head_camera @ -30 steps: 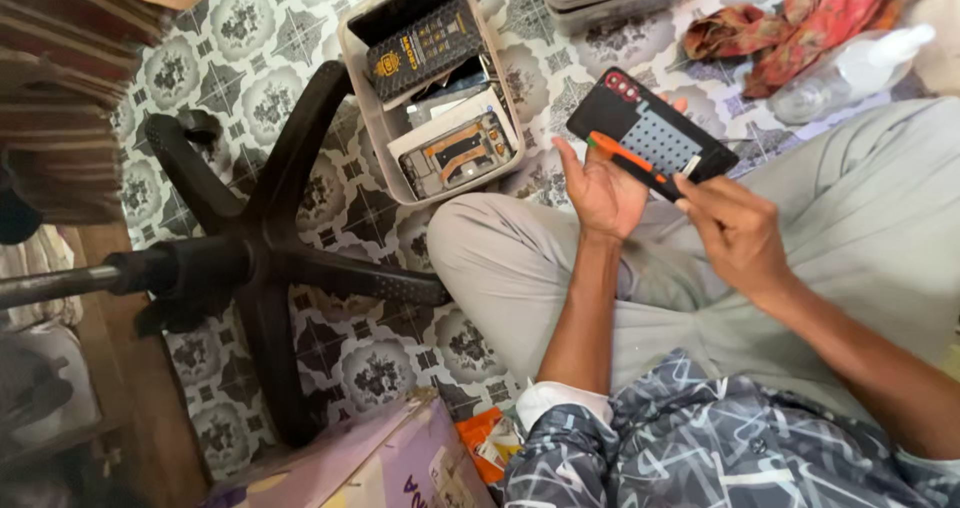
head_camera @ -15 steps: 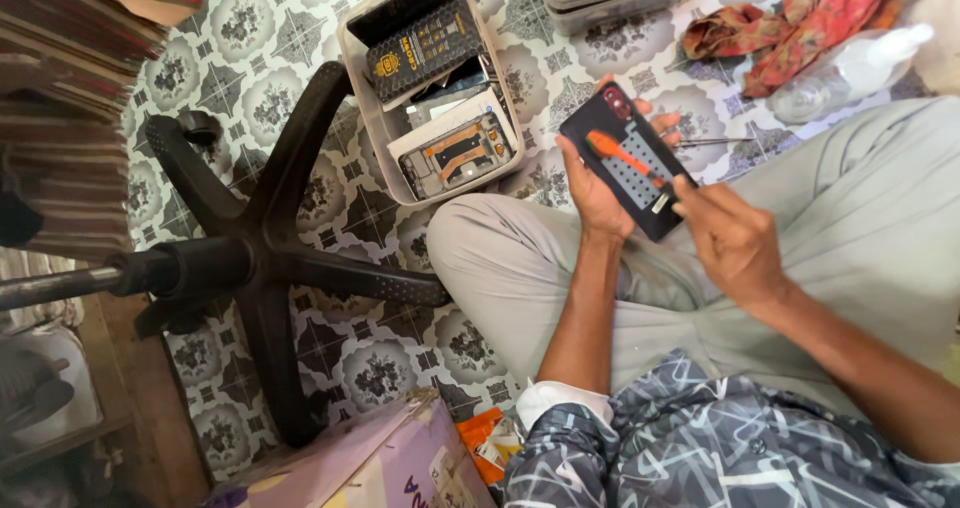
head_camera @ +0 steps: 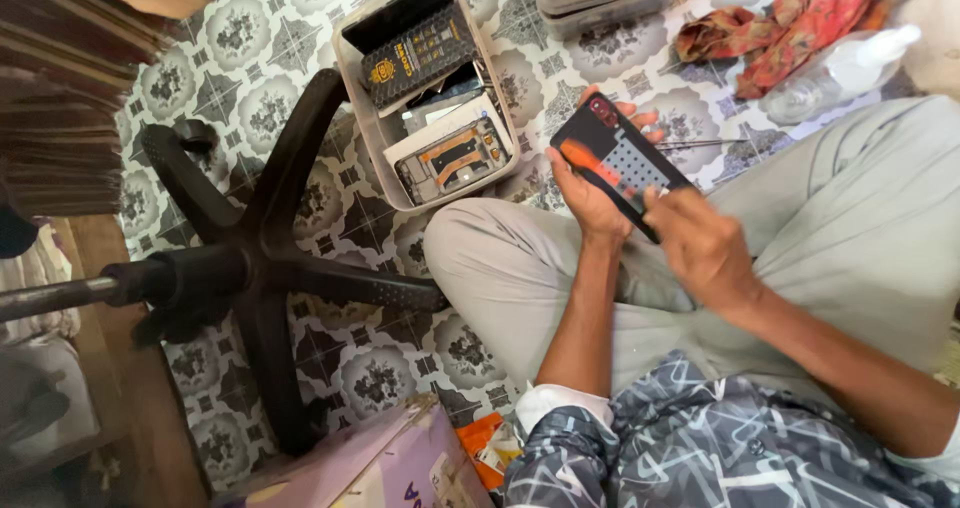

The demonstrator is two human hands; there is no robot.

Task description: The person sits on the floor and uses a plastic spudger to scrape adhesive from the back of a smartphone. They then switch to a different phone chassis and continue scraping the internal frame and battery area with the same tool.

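Left hand [head_camera: 585, 193] grips a black phone [head_camera: 620, 163] from beneath, long axis slanting away and leftward. Right hand [head_camera: 700, 243] closed on an orange-handled screwdriver [head_camera: 590, 163] lying across it. Beyond: parts tray [head_camera: 355, 98], patterned tile floor [head_camera: 260, 28], chair base [head_camera: 250, 268].

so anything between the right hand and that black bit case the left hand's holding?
Nothing visible. The left hand grips the black bit case from beneath, and the right hand already rests on its lower edge. An orange-handled screwdriver lies across the case face, clear of the right hand's fingers.
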